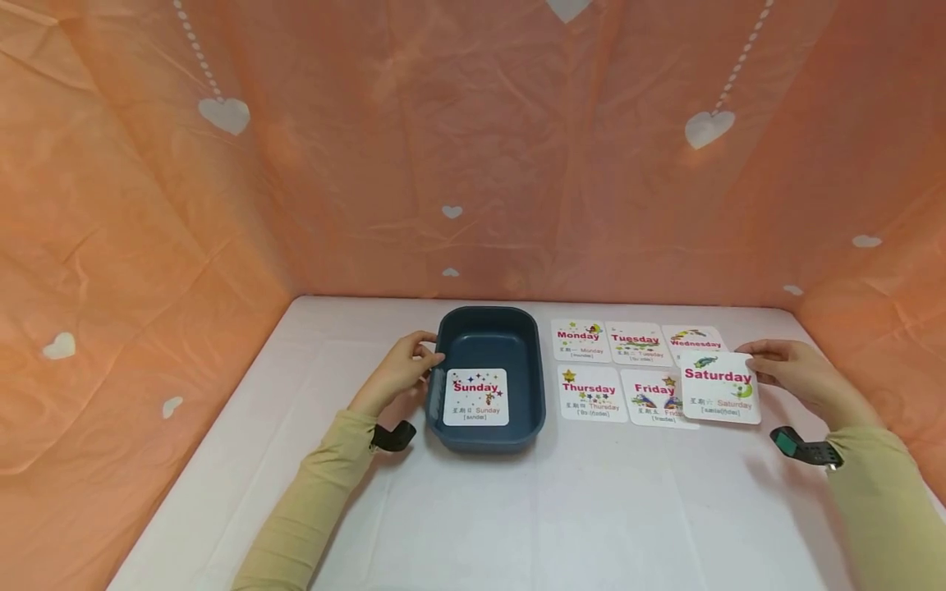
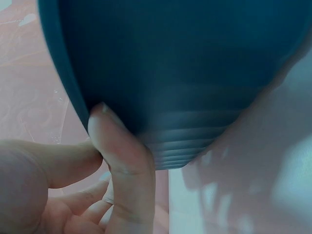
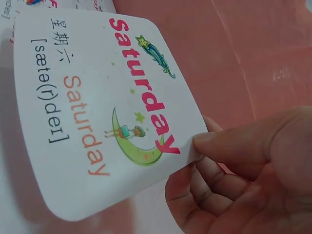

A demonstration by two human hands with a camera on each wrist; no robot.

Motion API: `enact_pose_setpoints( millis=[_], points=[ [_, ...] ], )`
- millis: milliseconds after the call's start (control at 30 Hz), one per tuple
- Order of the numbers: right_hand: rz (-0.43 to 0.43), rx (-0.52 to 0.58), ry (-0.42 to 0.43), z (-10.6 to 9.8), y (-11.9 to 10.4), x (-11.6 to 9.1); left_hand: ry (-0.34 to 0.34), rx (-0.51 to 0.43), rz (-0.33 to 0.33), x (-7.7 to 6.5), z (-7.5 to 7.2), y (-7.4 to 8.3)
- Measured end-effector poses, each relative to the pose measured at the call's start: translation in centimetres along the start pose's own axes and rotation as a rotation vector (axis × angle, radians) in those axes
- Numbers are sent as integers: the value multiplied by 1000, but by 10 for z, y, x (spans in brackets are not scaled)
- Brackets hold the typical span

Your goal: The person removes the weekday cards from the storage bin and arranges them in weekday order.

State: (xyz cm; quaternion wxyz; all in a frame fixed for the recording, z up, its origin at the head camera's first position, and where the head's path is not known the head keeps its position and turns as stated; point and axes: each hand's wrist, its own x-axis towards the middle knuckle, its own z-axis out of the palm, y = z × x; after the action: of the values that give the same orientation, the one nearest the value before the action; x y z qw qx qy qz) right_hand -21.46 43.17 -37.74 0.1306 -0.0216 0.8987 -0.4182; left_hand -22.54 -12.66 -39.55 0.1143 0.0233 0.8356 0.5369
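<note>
My right hand pinches the Saturday flashcard at its upper right corner, thumb on the printed face. The card is tilted and overlaps the Friday card and the Wednesday card in the head view. With thumb and finger, my left hand pinches the left rim of a dark blue rectangular tray. Inside the tray, at its near left, the Sunday card leans face up. In the left wrist view the thumb and forefinger meet on the tray's rim.
Right of the tray, the Monday card and Tuesday card lie in the back row, with the Thursday card in front. Everything stands on a white-covered table. An orange cloth with hearts encloses the back and sides.
</note>
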Motion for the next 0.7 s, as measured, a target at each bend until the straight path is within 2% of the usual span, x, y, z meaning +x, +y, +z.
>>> enact_pose_setpoints(
  millis=[167, 400, 700],
  points=[
    [-2, 27, -14, -5, 10, -1, 9, 4, 1, 0, 0, -1],
    [61, 50, -47, -7, 22, -2, 6, 14, -6, 2, 0, -3],
    [119, -2, -47, -10, 30, 1, 4, 0, -4, 3, 0, -2]
  ],
)
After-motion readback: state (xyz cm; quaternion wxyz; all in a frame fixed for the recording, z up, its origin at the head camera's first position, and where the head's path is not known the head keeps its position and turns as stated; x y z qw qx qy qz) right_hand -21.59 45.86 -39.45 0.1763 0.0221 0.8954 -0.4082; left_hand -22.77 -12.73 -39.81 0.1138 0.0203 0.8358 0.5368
